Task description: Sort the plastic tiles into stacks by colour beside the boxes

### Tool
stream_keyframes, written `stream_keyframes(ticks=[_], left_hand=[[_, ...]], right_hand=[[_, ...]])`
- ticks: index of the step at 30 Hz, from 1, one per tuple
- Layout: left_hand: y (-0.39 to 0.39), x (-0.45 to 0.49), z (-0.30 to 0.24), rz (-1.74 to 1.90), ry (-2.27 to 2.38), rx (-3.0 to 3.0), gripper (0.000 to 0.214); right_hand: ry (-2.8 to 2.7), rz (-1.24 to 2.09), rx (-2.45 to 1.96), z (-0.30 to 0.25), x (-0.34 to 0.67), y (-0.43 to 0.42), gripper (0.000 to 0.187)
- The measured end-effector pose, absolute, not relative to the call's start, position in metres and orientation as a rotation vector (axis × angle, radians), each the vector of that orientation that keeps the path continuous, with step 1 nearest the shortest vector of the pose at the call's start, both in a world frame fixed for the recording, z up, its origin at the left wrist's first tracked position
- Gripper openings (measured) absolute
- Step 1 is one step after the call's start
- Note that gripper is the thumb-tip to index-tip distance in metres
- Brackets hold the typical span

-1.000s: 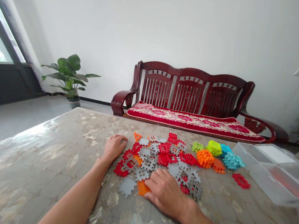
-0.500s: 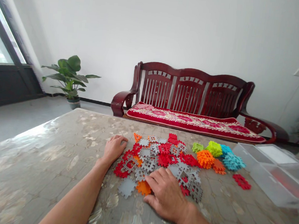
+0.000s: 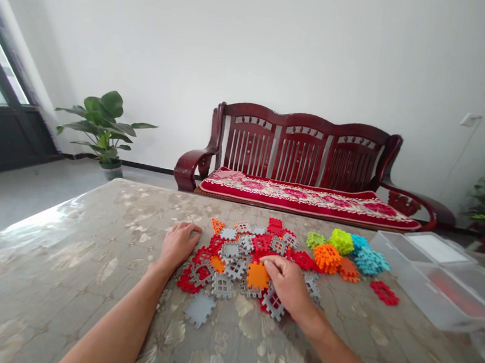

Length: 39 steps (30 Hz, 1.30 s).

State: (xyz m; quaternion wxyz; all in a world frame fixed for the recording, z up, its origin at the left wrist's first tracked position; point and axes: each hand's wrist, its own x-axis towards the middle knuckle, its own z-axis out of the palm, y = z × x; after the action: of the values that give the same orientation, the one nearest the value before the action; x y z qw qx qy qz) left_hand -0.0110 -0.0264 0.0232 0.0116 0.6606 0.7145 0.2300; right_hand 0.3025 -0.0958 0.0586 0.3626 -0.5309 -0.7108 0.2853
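My right hand (image 3: pixel 286 278) pinches an orange square interlocking tile (image 3: pixel 257 276) by its upper right corner. The tile is over the near part of a loose pile of red and grey toothed tiles. Beside the pile's left edge, my left hand (image 3: pixel 179 244) lies on the table with nothing in it, its fingers loosely stretched out. A grey square tile (image 3: pixel 200 309) lies apart at the pile's near left. An orange triangular tile (image 3: pixel 217 225) is at the far left of the pile. My right hand covers part of the heap beneath it.
Sorted stacks of orange tiles (image 3: pixel 327 258), lime green tiles (image 3: pixel 341 241) and blue tiles (image 3: pixel 371 261) stand to the right. A single red tile (image 3: pixel 384 293) lies near a clear plastic box (image 3: pixel 434 297). A wooden bench (image 3: pixel 301 153) is beyond the table (image 3: pixel 86 269).
My right hand has picked up the orange square tile from the pile's near edge and moved it forward and right. My left hand stays beside the pile. The view has shifted slightly.
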Motion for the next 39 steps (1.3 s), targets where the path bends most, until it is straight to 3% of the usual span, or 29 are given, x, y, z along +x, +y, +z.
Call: stream_keyframes(ticks=[13,21,30,39], left_hand=[[-0.024,-0.014,0.019,0.720,2.224,2.069,0.034],[-0.017,-0.022,0.011,0.716,2.201,2.104,0.036],[-0.013,-0.027,0.006,0.739,2.178,2.107,0.036],[-0.017,-0.023,0.013,0.630,2.183,2.143,0.041]], right_hand=[[-2.165,0.296,-1.484,0.060,0.329,-0.085,0.056],[-2.349,-0.025,-1.447,0.059,0.322,-0.090,0.046],[-1.744,0.317,-1.641,0.114,0.451,-0.059,0.053],[-1.872,0.145,-1.889,0.069,0.546,-0.057,0.051]])
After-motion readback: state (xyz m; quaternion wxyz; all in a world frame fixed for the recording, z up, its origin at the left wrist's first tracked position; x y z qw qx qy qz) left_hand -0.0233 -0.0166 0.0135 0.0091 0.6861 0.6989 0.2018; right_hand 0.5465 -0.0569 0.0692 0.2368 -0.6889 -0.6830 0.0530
